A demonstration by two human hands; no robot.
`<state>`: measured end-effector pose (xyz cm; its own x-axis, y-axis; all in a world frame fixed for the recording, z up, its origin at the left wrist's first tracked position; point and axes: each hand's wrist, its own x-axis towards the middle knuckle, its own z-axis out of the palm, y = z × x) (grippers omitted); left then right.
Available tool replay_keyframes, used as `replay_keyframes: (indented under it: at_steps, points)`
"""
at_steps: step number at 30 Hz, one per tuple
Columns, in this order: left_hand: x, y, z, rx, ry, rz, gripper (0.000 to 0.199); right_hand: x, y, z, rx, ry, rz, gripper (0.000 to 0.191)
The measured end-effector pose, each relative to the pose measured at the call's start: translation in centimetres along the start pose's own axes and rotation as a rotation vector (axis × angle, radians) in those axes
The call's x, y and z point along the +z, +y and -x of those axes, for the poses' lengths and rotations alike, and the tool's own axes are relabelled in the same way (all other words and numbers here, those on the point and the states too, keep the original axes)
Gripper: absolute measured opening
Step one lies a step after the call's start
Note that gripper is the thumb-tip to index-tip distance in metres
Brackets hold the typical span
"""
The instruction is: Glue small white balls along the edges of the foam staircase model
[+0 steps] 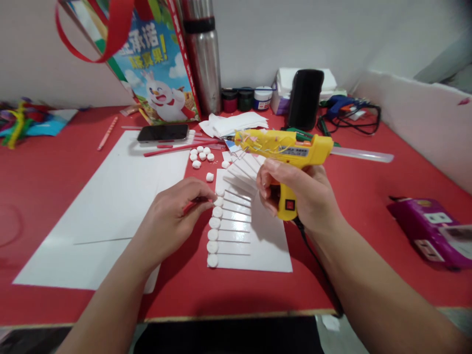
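My right hand is wrapped round the handle of a yellow hot glue gun, its nozzle pointing left. A clear glue stick juts from the gun's rear. Thumb and forefinger of my left hand pinch at a small white round piece near the top of a row. Several such white pieces run down the left edge of a white card. Thin grey sticks lie across the card beside them. Above the card sits a loose cluster of white pieces.
A large white sheet lies left, with a phone at its top. Behind stand a gift bag, a steel flask, paint jars and an upright black device. A purple pack lies right. The gun's cord trails over the front edge.
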<state>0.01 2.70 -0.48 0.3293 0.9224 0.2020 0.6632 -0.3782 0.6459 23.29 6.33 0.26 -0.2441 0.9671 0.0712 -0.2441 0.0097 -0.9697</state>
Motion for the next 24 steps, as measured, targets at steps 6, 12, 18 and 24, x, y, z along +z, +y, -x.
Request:
replay_keyframes:
  at_steps: [6,12,18,24]
  points:
    - [-0.2,0.3,0.1,-0.002,-0.001,0.008,0.011,0.0,0.1,0.0,-0.001,-0.006,-0.007,0.031]
    - [0.7,0.7,0.8,-0.099,0.034,0.106,0.013,-0.1,0.1,0.0,0.006,-0.003,0.019,0.031]
    - [1.8,0.7,1.0,-0.242,0.109,0.245,0.014,0.0,-0.1,0.0,0.013,-0.003,0.011,0.031]
    - [1.8,0.9,0.9,-0.272,0.114,0.293,0.014,0.1,-0.1,0.0,0.028,-0.007,-0.034,0.028]
